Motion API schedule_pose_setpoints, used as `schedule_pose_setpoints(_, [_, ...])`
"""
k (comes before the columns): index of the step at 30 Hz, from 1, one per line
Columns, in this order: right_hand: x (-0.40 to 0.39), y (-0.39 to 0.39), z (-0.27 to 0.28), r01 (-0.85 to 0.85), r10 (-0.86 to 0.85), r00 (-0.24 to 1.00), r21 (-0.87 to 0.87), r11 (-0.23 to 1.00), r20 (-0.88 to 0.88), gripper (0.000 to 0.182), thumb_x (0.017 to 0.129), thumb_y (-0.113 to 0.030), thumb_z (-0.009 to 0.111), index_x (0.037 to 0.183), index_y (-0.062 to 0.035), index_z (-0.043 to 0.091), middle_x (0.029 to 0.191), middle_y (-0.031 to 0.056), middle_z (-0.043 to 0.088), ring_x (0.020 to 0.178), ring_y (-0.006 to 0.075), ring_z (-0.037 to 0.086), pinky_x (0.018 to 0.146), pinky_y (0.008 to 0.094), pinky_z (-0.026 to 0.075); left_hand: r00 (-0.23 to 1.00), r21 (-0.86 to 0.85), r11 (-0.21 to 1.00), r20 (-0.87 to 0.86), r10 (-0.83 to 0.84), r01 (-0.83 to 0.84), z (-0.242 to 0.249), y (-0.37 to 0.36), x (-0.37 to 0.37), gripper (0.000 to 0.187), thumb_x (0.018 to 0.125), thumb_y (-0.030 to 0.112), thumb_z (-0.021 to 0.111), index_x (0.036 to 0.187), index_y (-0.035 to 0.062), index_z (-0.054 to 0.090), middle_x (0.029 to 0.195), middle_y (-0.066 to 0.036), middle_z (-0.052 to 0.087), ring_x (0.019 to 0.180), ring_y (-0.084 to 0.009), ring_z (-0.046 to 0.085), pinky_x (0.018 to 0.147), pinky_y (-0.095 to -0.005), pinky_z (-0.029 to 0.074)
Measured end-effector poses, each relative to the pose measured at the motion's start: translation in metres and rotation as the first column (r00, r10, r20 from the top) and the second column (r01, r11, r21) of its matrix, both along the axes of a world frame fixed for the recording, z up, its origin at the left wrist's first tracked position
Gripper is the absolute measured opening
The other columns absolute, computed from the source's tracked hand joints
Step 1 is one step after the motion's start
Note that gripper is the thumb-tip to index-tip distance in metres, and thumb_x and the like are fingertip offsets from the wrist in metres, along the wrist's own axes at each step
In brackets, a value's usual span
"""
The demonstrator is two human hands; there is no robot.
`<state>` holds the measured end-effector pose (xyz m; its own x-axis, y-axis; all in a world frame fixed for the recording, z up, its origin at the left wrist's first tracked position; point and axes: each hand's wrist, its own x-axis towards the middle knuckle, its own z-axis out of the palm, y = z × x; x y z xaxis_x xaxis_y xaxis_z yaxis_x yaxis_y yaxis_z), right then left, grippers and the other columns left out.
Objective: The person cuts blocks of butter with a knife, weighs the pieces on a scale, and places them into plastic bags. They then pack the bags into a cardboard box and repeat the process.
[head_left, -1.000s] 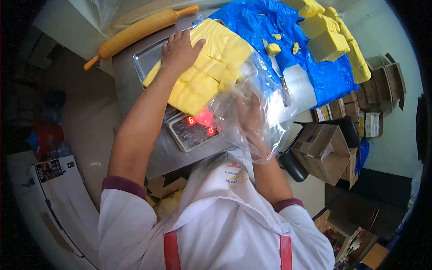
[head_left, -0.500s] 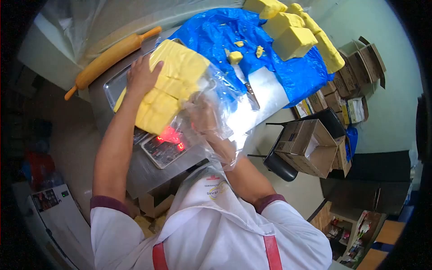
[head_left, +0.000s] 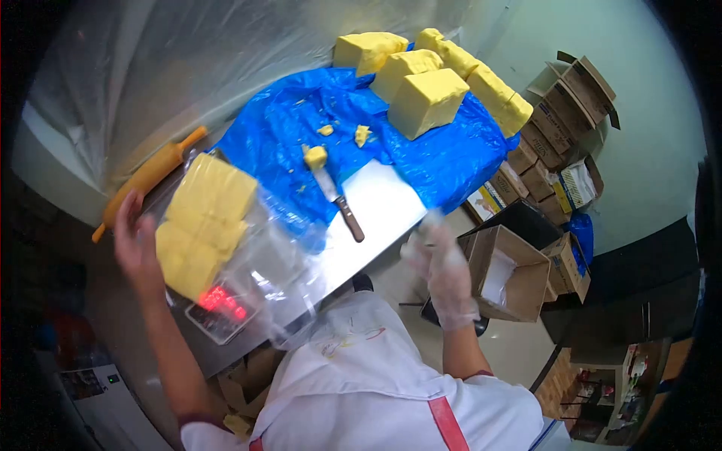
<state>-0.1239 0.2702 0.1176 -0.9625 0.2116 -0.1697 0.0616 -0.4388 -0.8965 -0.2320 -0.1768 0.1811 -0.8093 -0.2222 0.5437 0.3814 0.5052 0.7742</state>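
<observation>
Flat yellow slabs in clear plastic (head_left: 201,225) lie on a scale, whose red digits (head_left: 222,302) glow through the plastic. My left hand (head_left: 138,244) is just left of the slabs, fingers apart and holding nothing. Loose clear plastic (head_left: 282,267) spreads to the right of them. My right hand (head_left: 442,274), in a thin clear glove, is in the air past the right edge of the table; its fingers are blurred by motion. A knife (head_left: 347,216) with a brown handle rests on blue plastic (head_left: 274,128), a small yellow lump (head_left: 316,157) at its blade end.
Large yellow blocks (head_left: 429,101) stand at the back of the blue plastic. A rolling pin (head_left: 150,180) lies at the left edge. An open cardboard box (head_left: 519,274) is beyond the table at the right, with stacked cartons (head_left: 568,113) by the wall.
My right hand has come out of the clear plastic and moved right. My left hand has come off the slabs to their left side. The view has shifted, showing more of the right side.
</observation>
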Motion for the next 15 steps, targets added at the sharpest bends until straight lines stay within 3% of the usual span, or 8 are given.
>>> schedule_pose_setpoints(2, [-0.039,0.026,0.030,-0.017,0.026,0.963,0.037,0.999,-0.268,0.073,0.092,-0.048,0.054,0.151,-0.0211,0.019,0.148,0.0045,0.029,0.119,0.0157,0.043,0.098,0.0426,0.041,0.982,0.070,0.987,-0.128,-0.137,0.147,0.033,0.080,0.058,0.055,0.095,0.028,0.055,0.134,-0.0075,0.043,0.134,-0.019,0.049,0.115,-0.0243,0.053,0.102,-0.0358,0.037])
schedule_pose_setpoints(3, [-0.059,0.039,0.037,-0.021,0.029,0.923,0.026,0.999,-0.385,0.080,0.093,-0.054,0.051,0.154,-0.0220,0.010,0.152,0.0035,0.022,0.120,0.0153,0.040,0.100,0.0445,0.039,0.960,0.073,0.981,-0.231,-0.160,0.181,0.033,0.123,0.076,0.055,0.093,0.039,0.056,0.124,-0.0064,0.052,0.118,-0.020,0.059,0.099,-0.0244,0.058,0.094,-0.0371,0.044])
schedule_pose_setpoints(4, [-0.081,0.052,0.033,-0.015,-0.007,0.881,-0.043,0.999,-0.473,0.082,0.093,-0.055,0.049,0.154,-0.0221,0.006,0.152,0.0036,0.020,0.120,0.0159,0.039,0.102,0.0456,0.037,0.952,0.234,0.924,-0.122,-0.282,0.303,0.010,0.151,0.101,0.063,0.087,0.052,0.060,0.115,-0.0044,0.055,0.101,-0.013,0.062,0.092,-0.0239,0.061,0.090,-0.0419,0.044])
schedule_pose_setpoints(5, [-0.101,0.065,0.029,-0.020,-0.047,0.832,-0.115,0.993,-0.552,0.083,0.094,-0.057,0.048,0.154,-0.0222,0.002,0.152,0.0037,0.018,0.120,0.0165,0.037,0.103,0.0466,0.035,0.897,-0.055,0.896,-0.009,-0.441,0.440,0.040,0.205,0.095,0.045,0.084,0.036,0.068,0.107,-0.0031,0.064,0.083,-0.014,0.068,0.074,-0.0261,0.064,0.073,-0.0362,0.050])
schedule_pose_setpoints(6, [-0.121,0.078,0.025,0.034,-0.113,0.848,-0.159,0.987,-0.518,0.087,0.091,-0.057,0.052,0.154,-0.0228,0.002,0.151,0.0031,0.022,0.124,0.0192,0.036,0.104,0.0486,0.034,0.821,-0.340,0.760,0.070,-0.567,0.554,0.048,0.247,0.077,0.049,0.080,0.034,0.072,0.112,-0.0027,0.063,0.088,-0.015,0.068,0.077,-0.0272,0.065,0.072,-0.0345,0.049])
schedule_pose_setpoints(7, [-0.139,0.089,0.020,0.089,-0.177,0.862,-0.202,0.975,-0.475,0.091,0.089,-0.057,0.056,0.154,-0.0235,0.003,0.149,0.0024,0.026,0.128,0.0219,0.035,0.105,0.0506,0.033,0.831,-0.399,0.760,0.008,-0.557,0.513,0.034,0.296,0.059,0.055,0.080,0.036,0.072,0.118,-0.0029,0.060,0.096,-0.016,0.067,0.080,-0.0273,0.065,0.072,-0.0332,0.049])
schedule_pose_setpoints(10, [-0.182,0.115,0.016,0.324,-0.331,0.882,-0.080,0.943,-0.334,0.090,0.088,-0.055,0.060,0.154,-0.0219,0.010,0.146,0.0014,0.030,0.127,0.0203,0.034,0.106,0.0457,0.028,0.912,-0.489,0.773,0.149,-0.383,0.405,-0.012,0.411,0.004,0.052,0.080,0.042,0.072,0.108,0.0001,0.059,0.085,-0.013,0.063,0.074,-0.0307,0.062,0.068,-0.0401,0.047])
schedule_pose_setpoints(15, [-0.213,0.177,-0.016,0.403,-0.369,0.874,0.045,0.914,-0.317,0.076,0.094,-0.048,0.055,0.154,-0.0177,0.018,0.148,0.0023,0.030,0.131,0.0201,0.032,0.108,0.0409,0.025,0.868,-0.549,0.686,0.172,-0.465,0.476,-0.053,0.494,-0.041,0.024,0.084,0.029,0.067,0.079,0.0077,0.057,0.068,-0.007,0.056,0.062,-0.0256,0.059,0.055,-0.0390,0.045])
